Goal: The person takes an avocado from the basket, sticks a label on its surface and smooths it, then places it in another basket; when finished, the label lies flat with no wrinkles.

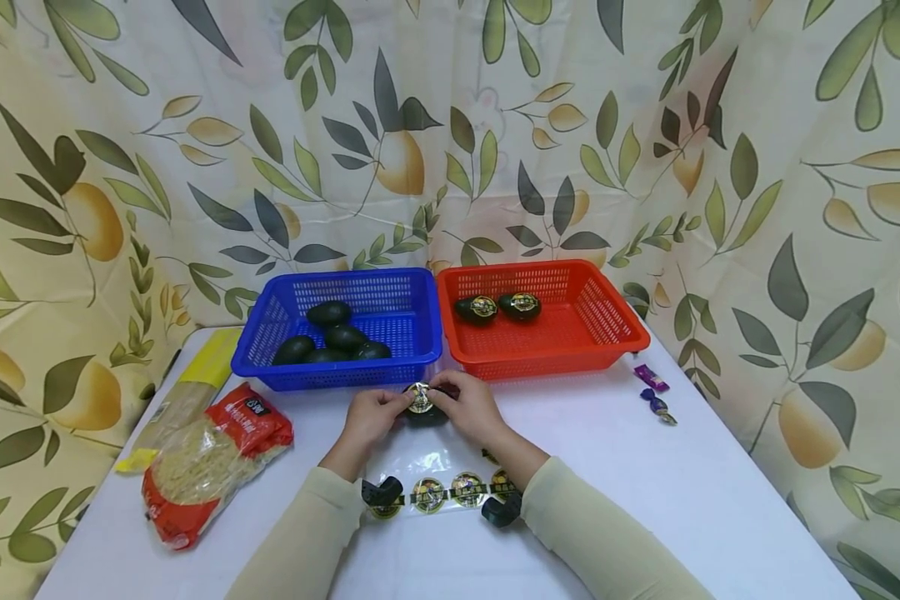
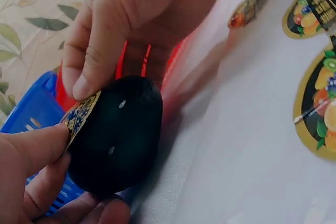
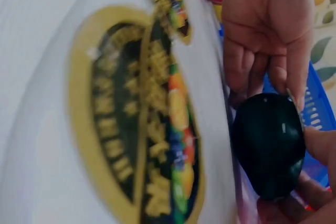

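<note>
Landmark: the blue basket (image 1: 345,329), toward the back of the white table (image 1: 645,500).
Avocado in hand: a dark avocado (image 1: 423,410) sits just in front of the blue basket's front right corner, held low over the table between both hands.
Left hand: the left hand (image 1: 371,417) cups the avocado from its side, thumb and fingers curled round it, the thumb against the edge of the sticker (image 2: 80,116).
Right hand: the right hand (image 1: 468,404) pinches and presses that round gold sticker onto the fruit's top — fingertips bent down on it.
Step in hand: by the look of it, labelling — the sticker seems partly seated, one edge not yet flat in the left wrist view.
Next move calls for: probably smoothing that edge down with a firm thumb while the other hand keeps the fruit from rolling.
Sticker sheet: a clear sheet (image 1: 442,492) with more stickers lies nearer the person than the blue basket.
Blue basket contents: several plain avocados (image 1: 330,337).
Red basket: the red basket (image 1: 615,325), touching the blue one's right side, holds two stickered avocados (image 1: 498,308).
</note>
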### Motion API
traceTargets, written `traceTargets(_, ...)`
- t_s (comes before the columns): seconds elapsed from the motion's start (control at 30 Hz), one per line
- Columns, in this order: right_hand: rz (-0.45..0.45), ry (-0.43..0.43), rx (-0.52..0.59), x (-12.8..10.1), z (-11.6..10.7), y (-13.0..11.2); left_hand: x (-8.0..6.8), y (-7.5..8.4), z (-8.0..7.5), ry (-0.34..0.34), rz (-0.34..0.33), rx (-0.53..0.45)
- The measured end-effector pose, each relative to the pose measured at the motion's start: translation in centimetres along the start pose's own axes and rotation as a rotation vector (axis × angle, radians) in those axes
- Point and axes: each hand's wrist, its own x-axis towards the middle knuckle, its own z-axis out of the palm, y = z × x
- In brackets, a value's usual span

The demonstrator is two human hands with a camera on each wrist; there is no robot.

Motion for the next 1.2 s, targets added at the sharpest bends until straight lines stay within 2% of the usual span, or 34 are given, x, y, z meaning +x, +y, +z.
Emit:
traceTargets(0.13,-0.089,0.01,-0.098,-0.1,-0.2,0.1,0.2,-0.3,0.1,0.043,-0.027,-0.055)
traceTargets(0.2,-0.12,0.014,-0.139,-0.2,-0.4,-0.1,0.2,-0.4,0.1,0.059,0.016,-0.066)
traceTargets(0.23,-0.13,0.011,-0.159,-0.2,-0.5,-0.2,0.2,-0.5,0.2,0.057,0.054,-0.061)
traceTargets(0.3,-0.146,0.004,-0.181,-0.2,-0.6,-0.3,0.2,-0.5,0.2,0.044,0.177,-0.009)
traceTargets(0.37,-0.157,-0.009,-0.2,-0.2,-0.7,-0.3,0.1,-0.6,0.2,0.029,0.321,0.082)
traceTargets(0.43,-0.166,-0.027,-0.212,-0.2,-0.8,-0.3,0.0,-0.6,0.1,0.017,0.434,0.192)
traceTargets(0.5,-0.176,-0.043,-0.214,-0.1,-0.9,-0.3,-0.1,-0.7,0.1,0.012,0.509,0.299)
traceTargets(0.57,-0.195,-0.053,-0.214,-0.1,-1.0,-0.2,-0.1,-0.7,0.1,0.001,0.538,0.366)
traceTargets(0.67,-0.217,-0.069,-0.22,0.0,-1.2,0.0,-0.1,-0.7,0.1,-0.016,0.532,0.401)
traceTargets(0.73,-0.234,-0.086,-0.233,0.1,-1.2,0.1,0.1,-0.7,0.1,-0.029,0.499,0.376)
traceTargets(0.83,-0.255,-0.125,-0.256,0.1,-1.3,0.2,0.3,-0.8,0.1,-0.032,0.422,0.294)
traceTargets(1.07,-0.321,-0.18,-0.286,0.1,-1.2,0.2,0.8,-0.9,-0.2,-0.047,0.18,0.063)
traceTargets(1.2,-0.32,-0.191,-0.268,0.3,-1.0,-0.2,1.0,-0.9,-0.2,-0.054,0.12,0.002)
